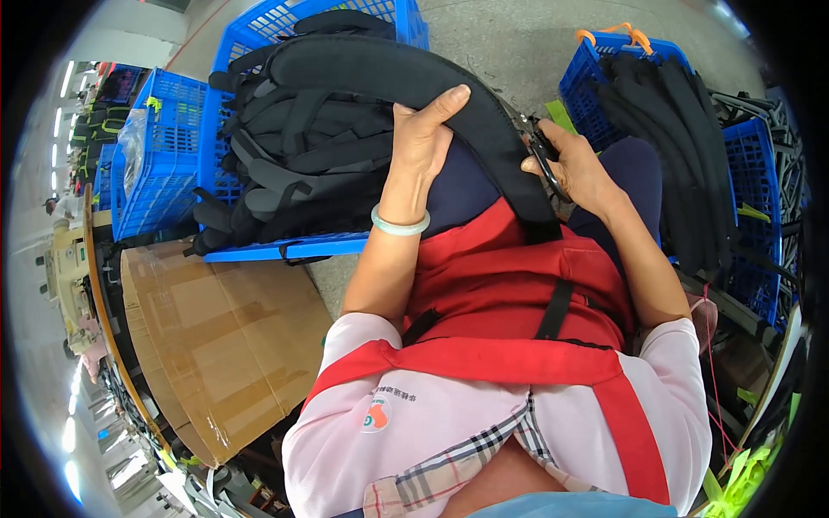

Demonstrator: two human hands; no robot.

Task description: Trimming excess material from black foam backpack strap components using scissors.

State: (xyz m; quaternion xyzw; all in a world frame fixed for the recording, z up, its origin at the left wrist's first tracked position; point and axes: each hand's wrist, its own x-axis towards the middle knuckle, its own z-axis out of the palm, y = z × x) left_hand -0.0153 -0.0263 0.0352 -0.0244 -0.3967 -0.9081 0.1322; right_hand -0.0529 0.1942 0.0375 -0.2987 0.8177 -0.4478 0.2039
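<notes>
A long, curved black padded strap (371, 67) arches across my lap, its lower end resting against my red apron (518, 285). My left hand (421, 138) grips the strap near its middle, with the thumb on top. In my right hand (577, 168) is a pair of scissors (541, 155) with black handles, the fingers closed round them. The metal blades lie against the strap's right edge; what is between them is too small to make out.
A blue crate (285, 252) heaped with black and grey straps (302, 142) stands ahead on the left. Another blue crate (574, 79) at the right has long black straps (665, 147) draped over it. Flattened cardboard (237, 337) lies at the left, and neon-yellow strips (747, 483) bunch at the lower right.
</notes>
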